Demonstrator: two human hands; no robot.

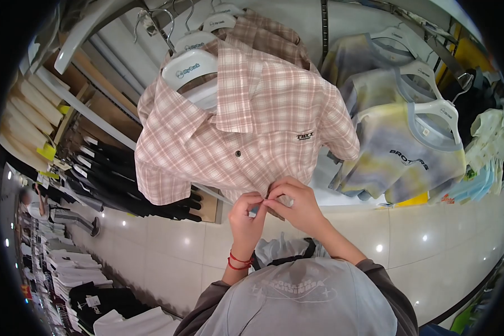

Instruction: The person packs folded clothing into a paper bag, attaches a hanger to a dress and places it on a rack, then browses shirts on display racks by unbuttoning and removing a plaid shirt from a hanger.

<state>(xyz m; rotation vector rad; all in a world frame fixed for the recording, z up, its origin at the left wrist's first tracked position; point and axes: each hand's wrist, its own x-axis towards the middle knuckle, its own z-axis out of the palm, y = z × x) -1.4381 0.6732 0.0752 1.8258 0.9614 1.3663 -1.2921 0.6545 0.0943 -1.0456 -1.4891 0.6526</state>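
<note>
A pink and white plaid short-sleeved shirt (pixel 285 106) hangs in front of me on a white hanger (pixel 189 70). It has a wide collar, a dark button high on the front and small dark lettering on the chest. At the shirt's front placket, low down, my left hand (pixel 248 214) pinches the cloth between thumb and fingers. My right hand (pixel 294 203) pinches the same spot, its fingertips meeting those of the left. Any button between the fingertips is hidden. The shirt front is drawn toward me there.
Behind it hang more plaid shirts (pixel 263 31). To the right are tie-dye tops (pixel 414 151) on white hangers. Dark garments (pixel 112 173) hang at the left on a lower rail. White clothes (pixel 78 269) line a rack at lower left, where another person (pixel 42 207) stands farther off.
</note>
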